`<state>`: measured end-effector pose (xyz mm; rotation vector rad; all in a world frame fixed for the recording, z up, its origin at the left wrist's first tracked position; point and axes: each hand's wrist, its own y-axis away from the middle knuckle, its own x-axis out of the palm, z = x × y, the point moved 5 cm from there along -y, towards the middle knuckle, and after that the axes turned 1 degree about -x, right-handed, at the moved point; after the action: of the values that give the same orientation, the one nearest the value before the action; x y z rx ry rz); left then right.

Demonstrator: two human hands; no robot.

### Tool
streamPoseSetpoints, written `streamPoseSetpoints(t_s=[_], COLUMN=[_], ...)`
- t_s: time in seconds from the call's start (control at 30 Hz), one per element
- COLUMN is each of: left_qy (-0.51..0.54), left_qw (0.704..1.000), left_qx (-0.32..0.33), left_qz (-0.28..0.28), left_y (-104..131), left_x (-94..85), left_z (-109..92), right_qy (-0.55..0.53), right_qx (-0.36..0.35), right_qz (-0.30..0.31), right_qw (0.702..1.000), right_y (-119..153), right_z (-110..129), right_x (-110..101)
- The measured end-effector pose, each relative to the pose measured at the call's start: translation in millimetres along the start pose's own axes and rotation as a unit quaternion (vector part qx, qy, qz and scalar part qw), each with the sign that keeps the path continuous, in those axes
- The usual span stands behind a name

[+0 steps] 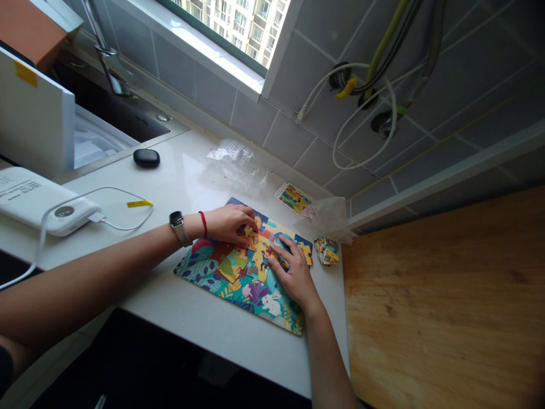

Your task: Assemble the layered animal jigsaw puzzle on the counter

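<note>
Multicoloured rectangular jigsaw puzzle (238, 267) lies on the white tabletop (179, 187). Left hand (232, 222): grip curled over far pieces; cannot tell whether pinching. Right hand (296, 274): grip loosely spread, clasping nothing, touching puzzle's right.

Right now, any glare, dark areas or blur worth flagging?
Head view: strong glare on the windowsill, with glints on the crumpled plastic below it; head view: tiled wall sinks into shadow at upper right; head view: puzzle free of strong glare, its colours readable, finest detail soft.
</note>
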<state>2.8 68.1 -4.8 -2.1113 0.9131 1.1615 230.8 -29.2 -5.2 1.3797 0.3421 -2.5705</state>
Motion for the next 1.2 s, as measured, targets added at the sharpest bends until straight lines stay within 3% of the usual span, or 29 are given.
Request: streamPoseSetpoints(t_s=[0.13,0.23,0.37,0.5,0.57,0.7,0.77,1.03,1.2], left_qy=[0.010,0.020,0.026,0.025,0.022,0.040,0.051,0.037,0.032], left_qw=[1.000,1.000,1.000,1.000,1.000,0.999,0.999,0.999,0.999], left_qx=[-0.001,0.000,0.002,-0.005,-0.007,0.000,-0.002,-0.002,0.004], left_qz=[0.003,-0.002,0.003,0.006,0.009,-0.002,-0.008,-0.018,-0.024], left_y=[0.3,0.7,0.9,1.1,1.1,0.8,0.4,-0.6,-0.4], left_x=[-1.0,-2.3,-3.1,-4.1,-4.4,-6.9,-8.1,-7.3,-7.2], left_z=[-0.6,0.2,-0.6,-2.5,-3.1,-4.0,-4.2,-8.1,-8.6], right_qy=[-0.044,-0.063,-0.058,-0.071,-0.046,0.031,0.059,0.031,0.018], right_qx=[0.000,0.009,0.062,0.115,0.119,0.127,0.129,0.150,0.180], right_qz=[-0.039,-0.120,-0.232,-0.280,-0.263,-0.151,-0.126,-0.149,-0.140], right_qw=[0.998,0.991,0.969,0.950,0.956,0.980,0.982,0.977,0.974], right_y=[0.1,1.0,5.5,11.5,12.7,12.9,14.1,17.9,18.8], right_z=[-5.0,-13.6,-35.9,-55.0,-57.4,-58.9,-61.2,-77.9,-75.5], right_x=[-5.1,-20.7,-45.7,-57.8,-57.0,-42.1,-36.3,-35.7,-38.0])
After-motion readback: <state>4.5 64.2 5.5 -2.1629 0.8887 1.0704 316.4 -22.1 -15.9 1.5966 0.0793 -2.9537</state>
